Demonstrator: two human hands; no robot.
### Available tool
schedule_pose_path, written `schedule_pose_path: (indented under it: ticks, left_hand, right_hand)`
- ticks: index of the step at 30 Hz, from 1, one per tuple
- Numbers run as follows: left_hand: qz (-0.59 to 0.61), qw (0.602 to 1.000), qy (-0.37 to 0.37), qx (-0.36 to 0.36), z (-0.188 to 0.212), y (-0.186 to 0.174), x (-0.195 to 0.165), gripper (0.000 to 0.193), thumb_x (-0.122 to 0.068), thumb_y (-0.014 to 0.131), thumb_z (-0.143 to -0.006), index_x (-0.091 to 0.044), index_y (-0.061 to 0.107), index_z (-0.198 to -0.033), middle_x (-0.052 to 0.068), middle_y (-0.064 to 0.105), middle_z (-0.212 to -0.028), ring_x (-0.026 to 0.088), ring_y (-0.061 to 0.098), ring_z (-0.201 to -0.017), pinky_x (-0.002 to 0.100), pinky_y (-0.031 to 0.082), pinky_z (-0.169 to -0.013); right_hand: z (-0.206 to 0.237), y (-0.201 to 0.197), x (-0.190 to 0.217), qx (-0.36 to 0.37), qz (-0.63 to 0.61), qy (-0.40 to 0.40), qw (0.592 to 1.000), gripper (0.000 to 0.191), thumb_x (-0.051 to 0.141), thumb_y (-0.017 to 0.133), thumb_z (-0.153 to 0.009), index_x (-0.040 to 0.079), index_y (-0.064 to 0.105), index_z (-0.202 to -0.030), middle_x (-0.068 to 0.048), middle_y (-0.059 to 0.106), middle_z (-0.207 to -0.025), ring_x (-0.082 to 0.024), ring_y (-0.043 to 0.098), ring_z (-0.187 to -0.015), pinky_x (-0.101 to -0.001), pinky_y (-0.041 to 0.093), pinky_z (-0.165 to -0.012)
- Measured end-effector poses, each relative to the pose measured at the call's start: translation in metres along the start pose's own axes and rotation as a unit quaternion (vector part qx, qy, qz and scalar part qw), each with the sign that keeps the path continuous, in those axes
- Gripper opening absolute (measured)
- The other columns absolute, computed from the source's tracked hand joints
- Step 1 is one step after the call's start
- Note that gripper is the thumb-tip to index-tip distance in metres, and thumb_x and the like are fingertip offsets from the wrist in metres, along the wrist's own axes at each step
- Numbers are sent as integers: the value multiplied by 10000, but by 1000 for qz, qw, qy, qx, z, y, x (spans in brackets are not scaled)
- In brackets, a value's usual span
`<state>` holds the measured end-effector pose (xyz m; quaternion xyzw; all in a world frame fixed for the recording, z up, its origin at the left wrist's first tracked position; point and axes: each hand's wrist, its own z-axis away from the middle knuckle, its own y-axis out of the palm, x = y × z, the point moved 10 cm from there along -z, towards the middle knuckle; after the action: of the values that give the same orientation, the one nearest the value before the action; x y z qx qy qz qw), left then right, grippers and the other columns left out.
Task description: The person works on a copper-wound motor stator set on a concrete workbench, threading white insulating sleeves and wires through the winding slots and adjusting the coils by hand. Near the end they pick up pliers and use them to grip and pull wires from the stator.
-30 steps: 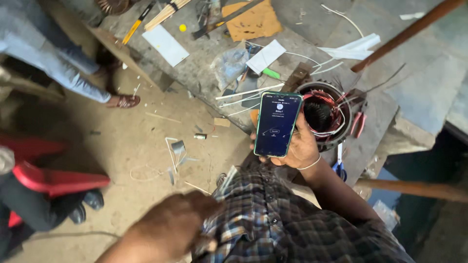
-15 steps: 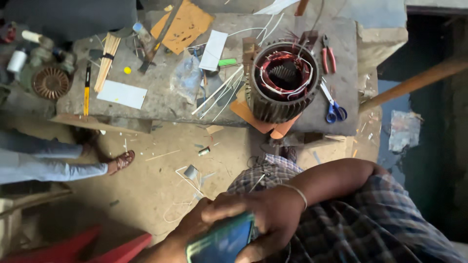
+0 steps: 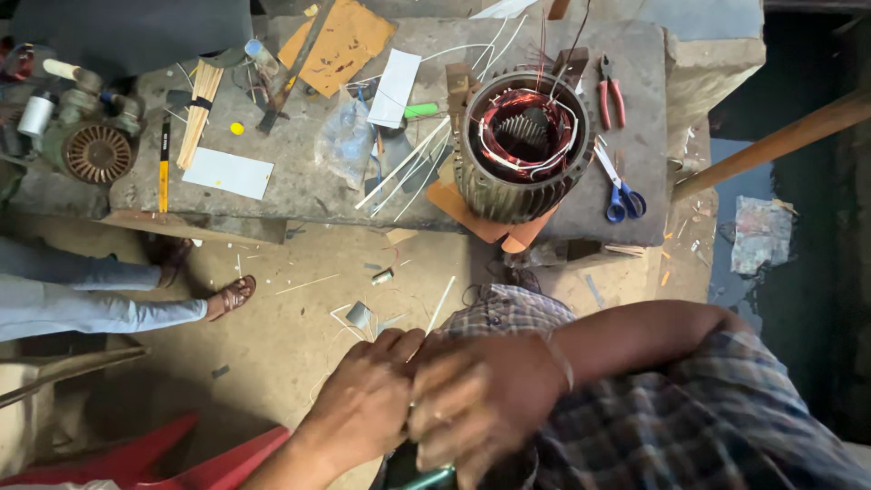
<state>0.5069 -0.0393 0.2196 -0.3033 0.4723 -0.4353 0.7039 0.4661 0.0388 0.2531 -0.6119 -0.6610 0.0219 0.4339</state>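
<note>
While your left hand point(image 3: 363, 413) and right hand point(image 3: 481, 408) are meeting over your lap, they are closing together around a phone point(image 3: 426, 478) (only its teal edge is showing at the frame's bottom). It is probably rigid, slick and breakable, so its side edges are offering the surest grip.

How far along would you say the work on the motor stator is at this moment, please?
Done: copper coils sit inside the stator on the workbench. In hand: nothing on it; left hand and right hand meet low over the lap, above a phone. Left: loose wire ends stick up; pliers and scissors lie beside it.
</note>
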Motion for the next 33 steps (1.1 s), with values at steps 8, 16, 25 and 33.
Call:
schedule_pose_path:
  ticks: [8, 16, 25, 33]
  left_hand:
    - [280, 906, -63, -312, 24, -30, 55, 292, -101, 677, -922, -57, 736, -1205, 149, 733, -1230, 255, 716, -1033, 366, 580, -864]
    - [493, 644, -143, -567, -30, 11, 100, 172, -38, 575, -1028, -5, 615, -1192, 159, 737, -1096, 192, 755, -884, 298, 633, -694]
    - [619, 381, -95, -680, -106, 14, 186, 216, -30, 612, -1011, 55, 660, -1203, 130, 716, -1081, 194, 732, -918, 310, 603, -816]
    - [609, 337, -44, -716, -121, 21, 203, 198, -9, 654, -990, 33, 659, -1183, 102, 714, -1014, 168, 698, -888, 307, 614, -827]
  right_hand:
    - [276, -175, -235, -541, 20, 439, 717, 357, 104, 579, -1047, 15, 489, -1381, -34, 623, -1240, -101, 615, -1072, -299, 549, -831]
    - [169, -202, -246, -346, 258, 301, 850, 173, -26, 603, -949, 29, 730, -1052, -142, 737, -904, -289, 709, -820, -379, 546, -746]
    - [59, -176, -233, -171, 20, 297, 939, 146, 90, 605, -1054, 24, 715, -1125, -126, 710, -810, -229, 708, -723, -330, 553, -683]
    - [42, -168, -226, -126, 79, 183, 972, 109, 110, 625, -1065, 35, 654, -1139, -148, 710, -833, -278, 738, -770, -383, 546, -678]
